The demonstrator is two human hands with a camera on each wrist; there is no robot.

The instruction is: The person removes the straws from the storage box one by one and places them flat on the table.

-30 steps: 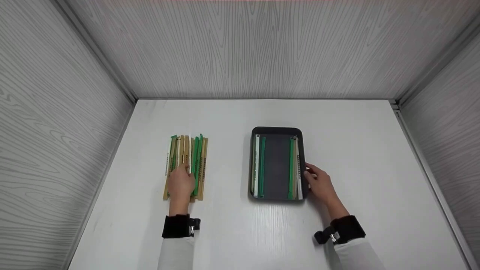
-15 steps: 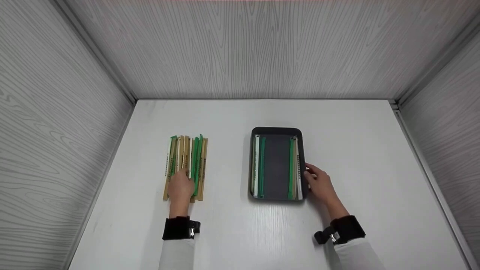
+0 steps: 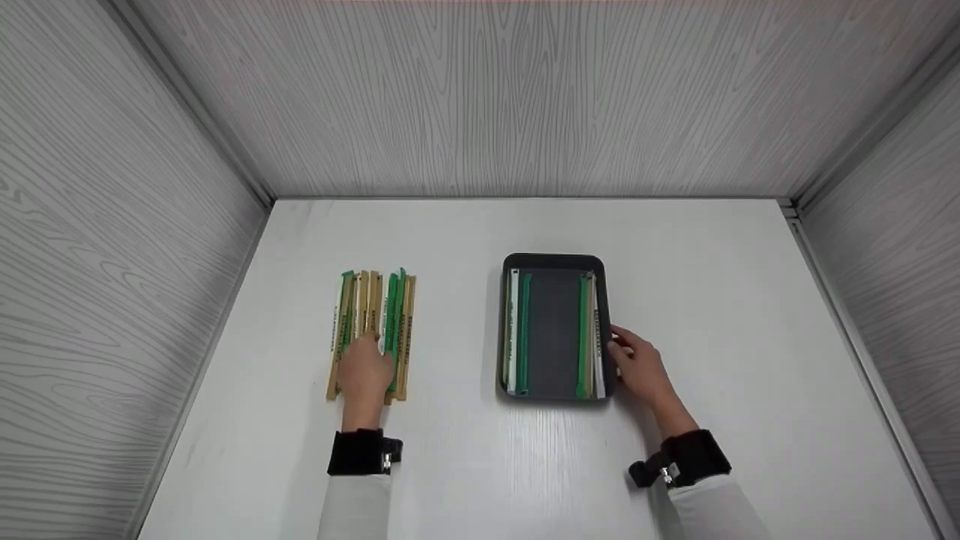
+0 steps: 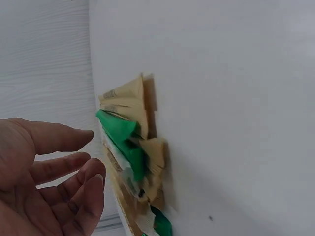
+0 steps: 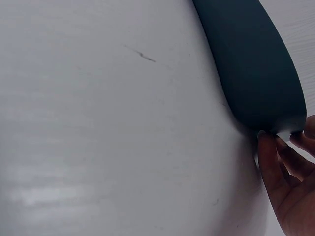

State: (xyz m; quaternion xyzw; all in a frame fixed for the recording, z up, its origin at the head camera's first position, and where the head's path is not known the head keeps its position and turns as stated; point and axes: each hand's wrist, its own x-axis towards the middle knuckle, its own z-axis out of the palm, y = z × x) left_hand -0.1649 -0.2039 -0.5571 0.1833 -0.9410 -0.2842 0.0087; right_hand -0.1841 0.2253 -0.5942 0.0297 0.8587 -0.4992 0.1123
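My left hand (image 3: 364, 369) is over the near half of a row of long, thin paper-wrapped sticks (image 3: 406, 322) in tan, green and white. In the left wrist view the thumb and loosely bent fingers (image 4: 74, 140) stand apart, with nothing seen between them. The near wrapper ends (image 4: 130, 125) fan out just beyond the fingertips. A white stick (image 3: 386, 300) lies beside the green ones. At the right side of a dark tray (image 3: 555, 261), my right hand (image 3: 641, 367) touches the outer wall with its fingertips; the right wrist view shows them at the wall's corner (image 5: 266, 98).
Within the tray, wrapped sticks line both long sides: white and green ones (image 3: 525, 330) at left, green, tan and white ones (image 3: 583, 337) at right. The white table (image 3: 457, 450) meets grey wood-grain walls (image 3: 525, 97) at the back and sides.
A white stick that stood out above the row at my left hand now lies flat among the others, slightly further right. My left hand has shifted a little; the right hand and tray stay put.
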